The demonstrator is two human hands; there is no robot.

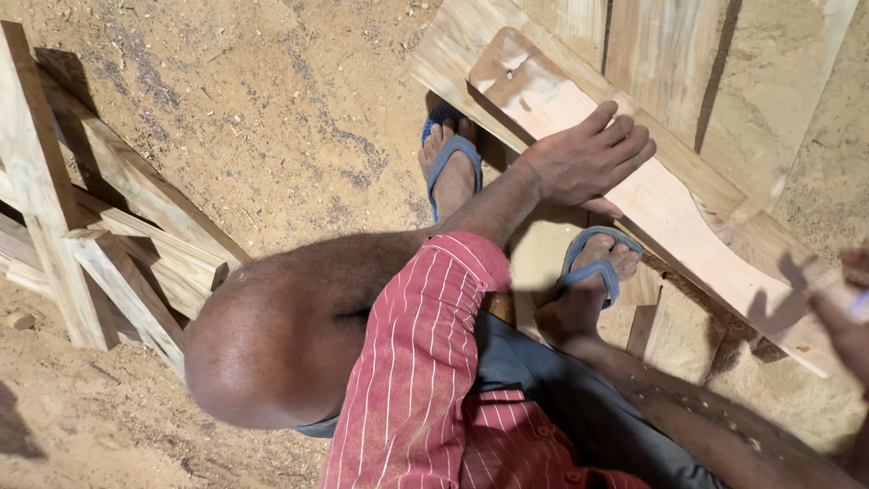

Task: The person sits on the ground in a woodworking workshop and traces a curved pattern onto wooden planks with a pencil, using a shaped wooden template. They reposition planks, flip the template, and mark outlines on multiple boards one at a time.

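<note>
A shaped pale wooden board (pixel 670 204) lies slanted across wider planks (pixel 661 54) on the sandy ground. A co-worker in a red striped shirt (pixel 434 362) bends below me, head (pixel 272 335) down. That person's hand (pixel 588 158) presses flat on the board, and their feet in blue sandals (pixel 450 158) (pixel 597 263) stand beside it. At the right edge is my right hand (pixel 846 317), blurred and cut off, just over the board's near end. Something thin and pale shows by its fingers. Its shadow (pixel 778 290) falls on the board. My left hand is out of view.
A frame of pale timber pieces (pixel 100 244) lies on the ground at the left. Sawdust and sand (pixel 272 109) cover the floor all around. The co-worker's bare leg (pixel 724 426) stretches along the bottom right.
</note>
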